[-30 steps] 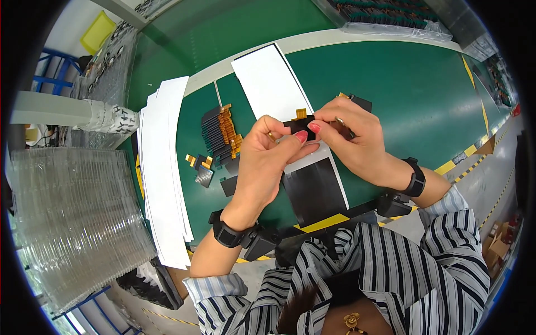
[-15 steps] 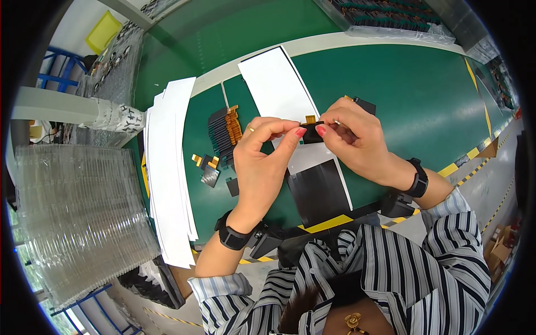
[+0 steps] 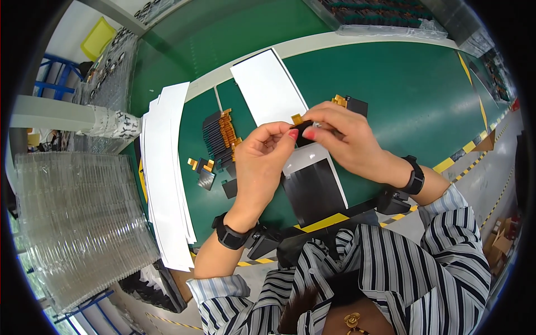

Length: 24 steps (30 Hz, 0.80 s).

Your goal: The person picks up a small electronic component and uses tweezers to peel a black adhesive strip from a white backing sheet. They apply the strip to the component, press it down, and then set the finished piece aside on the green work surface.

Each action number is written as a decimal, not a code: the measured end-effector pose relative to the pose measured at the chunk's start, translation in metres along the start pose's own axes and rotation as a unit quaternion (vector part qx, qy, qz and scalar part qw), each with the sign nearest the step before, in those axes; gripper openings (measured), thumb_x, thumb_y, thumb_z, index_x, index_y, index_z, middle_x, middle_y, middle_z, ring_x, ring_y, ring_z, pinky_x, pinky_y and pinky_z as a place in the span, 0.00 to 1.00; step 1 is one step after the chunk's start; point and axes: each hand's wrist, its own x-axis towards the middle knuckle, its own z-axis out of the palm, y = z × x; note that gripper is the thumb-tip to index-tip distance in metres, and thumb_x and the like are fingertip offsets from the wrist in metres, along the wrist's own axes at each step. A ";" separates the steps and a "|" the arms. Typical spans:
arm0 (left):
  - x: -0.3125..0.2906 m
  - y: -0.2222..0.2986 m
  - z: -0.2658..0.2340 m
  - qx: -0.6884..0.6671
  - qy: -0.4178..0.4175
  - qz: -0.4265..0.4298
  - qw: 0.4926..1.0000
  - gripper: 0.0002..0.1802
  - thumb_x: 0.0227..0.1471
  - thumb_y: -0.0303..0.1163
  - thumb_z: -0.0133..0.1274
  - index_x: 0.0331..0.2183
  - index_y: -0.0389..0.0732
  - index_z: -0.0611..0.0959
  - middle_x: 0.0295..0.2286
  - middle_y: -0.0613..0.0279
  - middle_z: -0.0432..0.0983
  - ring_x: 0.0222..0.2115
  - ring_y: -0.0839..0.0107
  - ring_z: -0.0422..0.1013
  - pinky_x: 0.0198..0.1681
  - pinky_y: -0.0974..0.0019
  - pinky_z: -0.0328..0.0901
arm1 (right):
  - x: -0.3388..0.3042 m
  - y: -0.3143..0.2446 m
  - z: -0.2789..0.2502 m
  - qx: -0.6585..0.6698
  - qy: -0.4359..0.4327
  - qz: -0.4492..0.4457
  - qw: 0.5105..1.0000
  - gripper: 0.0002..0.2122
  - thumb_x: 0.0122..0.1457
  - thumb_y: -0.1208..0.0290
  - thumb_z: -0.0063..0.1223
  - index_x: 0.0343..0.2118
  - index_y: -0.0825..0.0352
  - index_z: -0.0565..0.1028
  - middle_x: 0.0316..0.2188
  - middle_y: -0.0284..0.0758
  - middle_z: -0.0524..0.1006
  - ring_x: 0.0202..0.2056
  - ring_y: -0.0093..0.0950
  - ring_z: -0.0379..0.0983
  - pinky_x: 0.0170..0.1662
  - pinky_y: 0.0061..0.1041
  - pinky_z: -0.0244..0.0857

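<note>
Both my hands hold a small black screen panel (image 3: 304,137) with a short gold ribbon tab at its top edge, above the white board. My left hand (image 3: 261,156) pinches its left side between thumb and index finger. On the other side, the thumb and fingers of my right hand (image 3: 352,137) close on the panel's right edge, next to the gold tab; its curled fingers are partly hidden. Beneath them lies a white board (image 3: 271,86), with a glossy black sheet (image 3: 314,192) on its near end.
Left of my hands, similar panels stand in a row (image 3: 214,137), with loose panels (image 3: 206,179) nearer me. More panels (image 3: 357,106) lie beyond my right hand. White paper sheets (image 3: 164,173) and stacked clear trays (image 3: 84,223) are at left. A filled tray (image 3: 391,30) sits far right.
The panel has tilted slightly and shifted a little left with both hands. My right fingers have moved closer to the gold tab. Both hands still grip the panel.
</note>
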 end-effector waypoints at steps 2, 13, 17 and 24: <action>0.001 -0.004 -0.001 -0.007 -0.011 -0.011 1.000 0.10 0.47 0.24 0.48 0.36 0.34 0.75 0.24 0.66 0.73 0.25 0.81 0.67 0.31 0.78 0.61 | 0.002 0.001 -0.009 0.001 0.008 0.003 1.000 0.06 0.48 0.82 0.48 0.31 0.71 0.70 0.22 0.32 0.67 0.18 0.19 0.59 0.21 0.18 0.53; 0.004 -0.006 -0.009 0.001 -0.016 -0.013 1.000 0.18 0.49 0.23 0.45 0.45 0.36 0.67 0.26 0.64 0.72 0.30 0.78 0.67 0.33 0.75 0.62 | -0.018 0.033 -0.050 -0.216 0.017 0.057 0.975 0.12 0.45 0.79 0.53 0.35 0.68 0.68 0.32 0.32 0.70 0.19 0.21 0.59 0.24 0.18 0.57; 0.005 -0.007 -0.010 0.004 -0.011 -0.020 1.000 0.18 0.49 0.23 0.44 0.45 0.36 0.68 0.26 0.65 0.72 0.29 0.78 0.67 0.33 0.75 0.62 | -0.022 0.037 -0.051 -0.202 -0.001 0.084 0.976 0.12 0.45 0.79 0.54 0.34 0.67 0.68 0.36 0.30 0.70 0.19 0.19 0.59 0.24 0.17 0.57; 0.008 -0.009 -0.008 0.010 -0.010 -0.029 0.999 0.18 0.48 0.22 0.45 0.44 0.36 0.69 0.25 0.65 0.71 0.28 0.79 0.67 0.34 0.75 0.61 | -0.028 0.049 -0.054 -0.108 0.037 0.125 0.985 0.12 0.44 0.80 0.54 0.34 0.68 0.68 0.39 0.31 0.70 0.19 0.16 0.58 0.23 0.15 0.56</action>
